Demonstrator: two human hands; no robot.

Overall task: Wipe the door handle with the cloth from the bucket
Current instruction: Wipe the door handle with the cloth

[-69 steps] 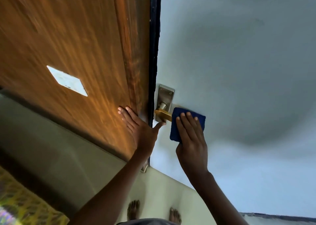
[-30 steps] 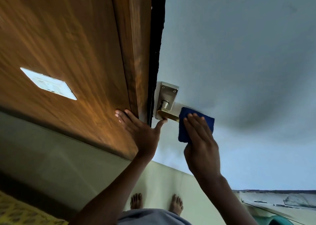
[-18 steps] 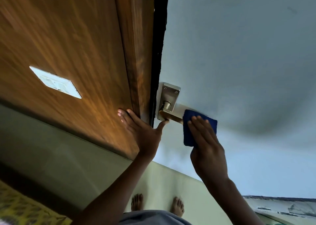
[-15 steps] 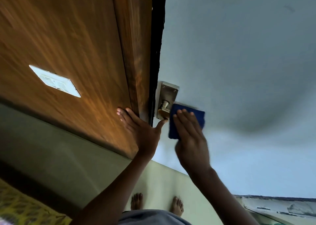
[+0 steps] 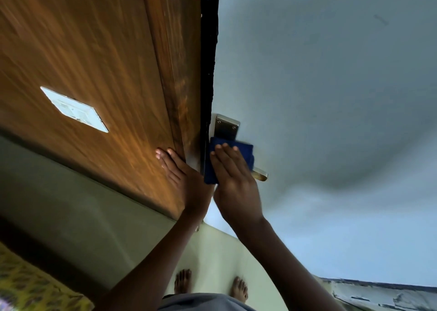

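Note:
My right hand (image 5: pixel 233 178) presses a dark blue cloth (image 5: pixel 247 153) flat against the door handle, covering its base. Only the brass tip of the lever (image 5: pixel 260 175) sticks out to the right of my hand, and the silver backplate (image 5: pixel 226 126) shows above the cloth. The handle sits on a pale grey-blue door (image 5: pixel 319 85). My left hand (image 5: pixel 182 173) lies flat, fingers spread, on the wooden frame (image 5: pixel 175 74) just left of the dark door edge. No bucket is in view.
A white switch plate (image 5: pixel 74 109) is set in the wooden panel (image 5: pixel 82 50) at left. My bare feet (image 5: pixel 210 284) stand on a pale green floor below. A yellow patterned fabric (image 5: pixel 30 289) lies at bottom left. Peeling paint edges the door's lower right.
My right hand has slid the cloth left along the lever onto its base, uncovering the brass tip. My left hand has stayed flat on the frame.

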